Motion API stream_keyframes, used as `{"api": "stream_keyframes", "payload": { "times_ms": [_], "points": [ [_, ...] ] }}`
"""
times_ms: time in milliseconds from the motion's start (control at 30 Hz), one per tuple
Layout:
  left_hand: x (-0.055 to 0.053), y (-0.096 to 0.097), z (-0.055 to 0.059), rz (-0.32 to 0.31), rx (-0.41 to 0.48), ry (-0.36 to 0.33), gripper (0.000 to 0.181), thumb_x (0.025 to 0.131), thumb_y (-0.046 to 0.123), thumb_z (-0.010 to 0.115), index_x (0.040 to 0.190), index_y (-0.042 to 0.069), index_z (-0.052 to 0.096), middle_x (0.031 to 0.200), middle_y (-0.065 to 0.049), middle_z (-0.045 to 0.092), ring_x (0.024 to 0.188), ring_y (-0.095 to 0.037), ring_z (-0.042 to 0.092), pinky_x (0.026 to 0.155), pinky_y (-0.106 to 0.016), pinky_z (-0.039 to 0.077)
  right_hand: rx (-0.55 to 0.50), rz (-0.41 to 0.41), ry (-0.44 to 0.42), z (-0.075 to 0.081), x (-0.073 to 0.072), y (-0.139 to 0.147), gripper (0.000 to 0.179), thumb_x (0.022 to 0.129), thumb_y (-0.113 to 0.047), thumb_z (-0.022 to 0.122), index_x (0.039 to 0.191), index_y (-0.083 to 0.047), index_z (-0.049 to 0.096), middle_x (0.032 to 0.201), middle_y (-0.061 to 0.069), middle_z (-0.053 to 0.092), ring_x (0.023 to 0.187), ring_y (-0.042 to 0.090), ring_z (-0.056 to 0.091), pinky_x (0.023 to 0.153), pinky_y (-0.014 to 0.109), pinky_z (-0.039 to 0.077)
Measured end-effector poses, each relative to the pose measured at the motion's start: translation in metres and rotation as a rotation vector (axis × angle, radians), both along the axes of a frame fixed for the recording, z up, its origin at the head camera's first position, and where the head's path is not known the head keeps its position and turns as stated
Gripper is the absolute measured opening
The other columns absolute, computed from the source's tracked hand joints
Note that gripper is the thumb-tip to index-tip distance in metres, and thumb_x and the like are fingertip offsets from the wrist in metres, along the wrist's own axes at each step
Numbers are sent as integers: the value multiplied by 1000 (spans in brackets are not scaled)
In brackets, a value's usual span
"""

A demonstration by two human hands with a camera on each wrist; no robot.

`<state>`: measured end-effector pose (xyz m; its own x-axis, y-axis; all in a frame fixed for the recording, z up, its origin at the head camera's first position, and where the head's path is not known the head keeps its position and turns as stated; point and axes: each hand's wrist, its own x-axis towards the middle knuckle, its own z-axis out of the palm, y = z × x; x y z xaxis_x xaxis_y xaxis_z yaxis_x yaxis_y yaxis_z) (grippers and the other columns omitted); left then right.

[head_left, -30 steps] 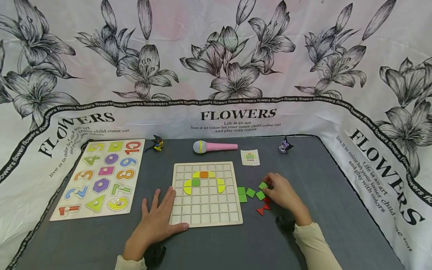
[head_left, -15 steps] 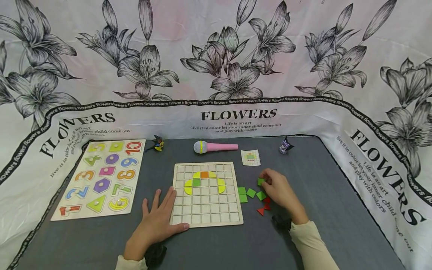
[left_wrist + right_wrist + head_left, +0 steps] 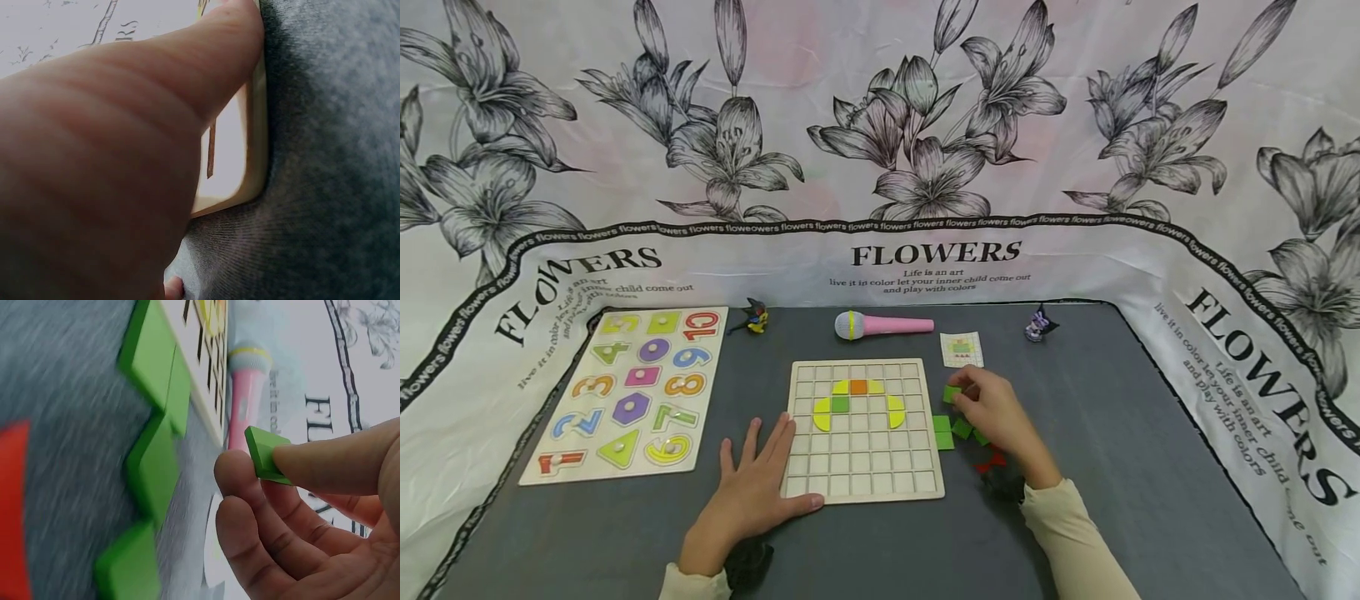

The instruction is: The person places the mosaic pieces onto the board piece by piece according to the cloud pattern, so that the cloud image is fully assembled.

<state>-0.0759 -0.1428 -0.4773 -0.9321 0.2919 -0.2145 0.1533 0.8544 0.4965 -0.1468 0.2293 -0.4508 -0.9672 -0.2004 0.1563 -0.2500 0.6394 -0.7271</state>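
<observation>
A wooden grid board lies on the grey table, with yellow rounded pieces, an orange square and a green square set in its upper cells. My left hand rests at the board's lower left corner, fingers spread along the side and thumb on the front edge. Between thumb and fingertips my right hand pinches a green square tile, held up to the right of the board. Below that hand lie several loose green tiles and red triangles, partly hidden by it.
A small pattern card lies beyond the right hand. Behind the board is a pink toy microphone, with small figurines at the table's back. A number and shape puzzle board lies on the left.
My right hand has picked the green tile up from the loose pieces and carried it left toward the board. My left hand stays in place on the board's edge.
</observation>
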Motion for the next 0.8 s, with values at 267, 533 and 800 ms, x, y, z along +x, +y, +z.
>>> {"api": "stream_keyframes", "payload": {
  "times_ms": [267, 533, 800],
  "points": [
    [-1, 1, -2, 0, 3, 8, 124, 82, 70, 83, 170, 3, 25, 178, -15, 17, 160, -53, 2, 115, -80, -9, -10, 60, 30, 2, -8, -31, 14, 97, 4, 73, 109, -2, 73, 93, 6, 70, 79, 19, 65, 70, 39, 53],
    [1, -1, -1, 3, -8, -6, 125, 82, 69, 83, 170, 3, 25, 178, -15, 18, 160, -53, 2, 115, -81, -8, -48, 158, 43, 2, -17, -67, 10, 96, 5, 73, 103, -3, 74, 93, 3, 73, 84, 20, 65, 76, 39, 55],
    [1, -1, 0, -2, 13, 9, 124, 83, 68, 83, 170, 2, 25, 177, -16, 19, 160, -53, 2, 115, -81, -8, -34, 236, 0, 1, -26, -96, 10, 97, 5, 71, 100, -4, 74, 96, 5, 74, 83, 16, 66, 75, 34, 56]
  ]
}}
